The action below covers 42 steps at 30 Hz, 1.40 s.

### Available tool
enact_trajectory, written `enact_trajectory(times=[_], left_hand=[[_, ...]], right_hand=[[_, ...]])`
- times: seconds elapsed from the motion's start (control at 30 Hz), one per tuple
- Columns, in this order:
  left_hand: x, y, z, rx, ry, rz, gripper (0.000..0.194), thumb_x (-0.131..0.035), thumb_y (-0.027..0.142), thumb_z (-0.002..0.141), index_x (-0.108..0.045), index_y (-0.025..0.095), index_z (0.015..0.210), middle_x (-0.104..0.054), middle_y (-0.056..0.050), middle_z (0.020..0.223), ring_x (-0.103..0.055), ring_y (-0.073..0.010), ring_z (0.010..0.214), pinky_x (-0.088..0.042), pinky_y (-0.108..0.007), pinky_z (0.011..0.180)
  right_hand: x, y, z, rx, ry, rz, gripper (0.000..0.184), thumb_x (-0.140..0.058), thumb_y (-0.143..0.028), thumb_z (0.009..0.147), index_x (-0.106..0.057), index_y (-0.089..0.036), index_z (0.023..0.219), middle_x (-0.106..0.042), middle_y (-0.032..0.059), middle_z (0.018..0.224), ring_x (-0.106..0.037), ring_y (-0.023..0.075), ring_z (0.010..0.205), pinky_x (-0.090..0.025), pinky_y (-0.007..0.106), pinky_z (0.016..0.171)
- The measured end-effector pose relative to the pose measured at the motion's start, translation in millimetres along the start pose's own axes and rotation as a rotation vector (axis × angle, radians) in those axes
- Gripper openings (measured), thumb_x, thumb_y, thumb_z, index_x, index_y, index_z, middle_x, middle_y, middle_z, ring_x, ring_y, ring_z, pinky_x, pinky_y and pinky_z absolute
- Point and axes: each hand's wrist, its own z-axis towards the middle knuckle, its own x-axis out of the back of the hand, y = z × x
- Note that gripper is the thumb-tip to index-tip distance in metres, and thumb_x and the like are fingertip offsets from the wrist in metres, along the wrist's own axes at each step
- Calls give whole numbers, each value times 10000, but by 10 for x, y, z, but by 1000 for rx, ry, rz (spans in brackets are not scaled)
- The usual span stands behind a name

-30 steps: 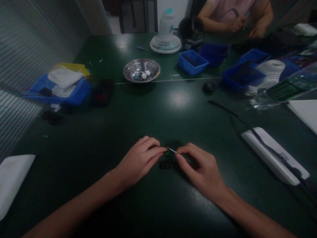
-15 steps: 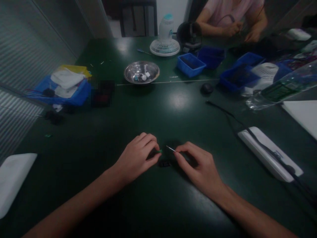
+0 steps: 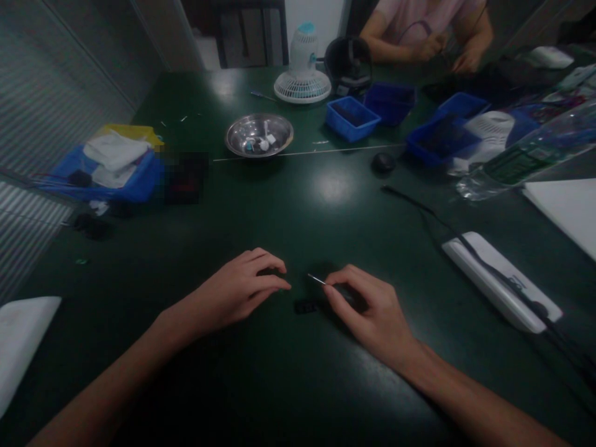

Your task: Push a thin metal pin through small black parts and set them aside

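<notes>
My left hand (image 3: pixel 242 282) is low over the dark green table, its thumb and fingers apart. Just by the thumb tip shows a tiny green piece (image 3: pixel 281 289), partly hidden; whether it touches the thumb I cannot tell. Opposite, my right hand (image 3: pixel 365 304) is closed in a pinch around a thin metal tool (image 3: pixel 317 279). Its bare shaft points left towards my other hand, and the rest is hidden by the fingers. Between the hands, a small black rectangular part (image 3: pixel 306 306) lies flat on the table.
A steel bowl (image 3: pixel 259 151) with small white pieces stands ahead, a white fan (image 3: pixel 302 87) behind it. Blue bins (image 3: pixel 352 124) are at the back right. A white device (image 3: pixel 503 282) with a black cable lies right, below a plastic bottle (image 3: pixel 521 162). Across sits another person.
My left hand has opened from its pinch on the green piece and drawn back left. The right hand keeps the metal tool nearly in place. The whole view has shifted slightly.
</notes>
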Motion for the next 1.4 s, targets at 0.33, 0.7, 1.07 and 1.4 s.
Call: enact_trajectory(times=[0.33,0.7,1.07,1.4], left_hand=[[-7,66,30,46,16,-145,87,-597,185,1016,-660,215,1068,-666,-45,1185,-604,-182,1098,-500,-346,969],[-414,563,57,-15,137,73,190,-526,136,1034,-661,173,1162,-688,-86,1303,-642,-217,1181,-546,-389,973],[227,-566,-1170,324,258,343,196,-609,282,992,-696,227,1160,-687,-70,1341,-660,-260,1208,-521,-467,1054],[432,-850,-1920,553,523,298,228,-682,425,875,-709,256,1026,-638,-39,1426,-608,-300,1321,-413,-521,1199]], right_hand=[[6,3,0,10,6,6,119,-610,-255,1027,-696,-193,974,-672,16,863,-621,145,722,-455,275,664],[0,7,-7,22,17,24,94,-616,-230,1021,-687,-196,970,-674,18,852,-634,151,740,-460,276,689],[22,16,10,8,-14,33,108,-608,-245,1030,-700,-197,999,-667,6,875,-625,129,730,-454,265,657],[11,33,13,-2,-33,-22,134,-600,-285,1041,-698,-205,998,-679,15,881,-643,150,757,-467,291,682]])
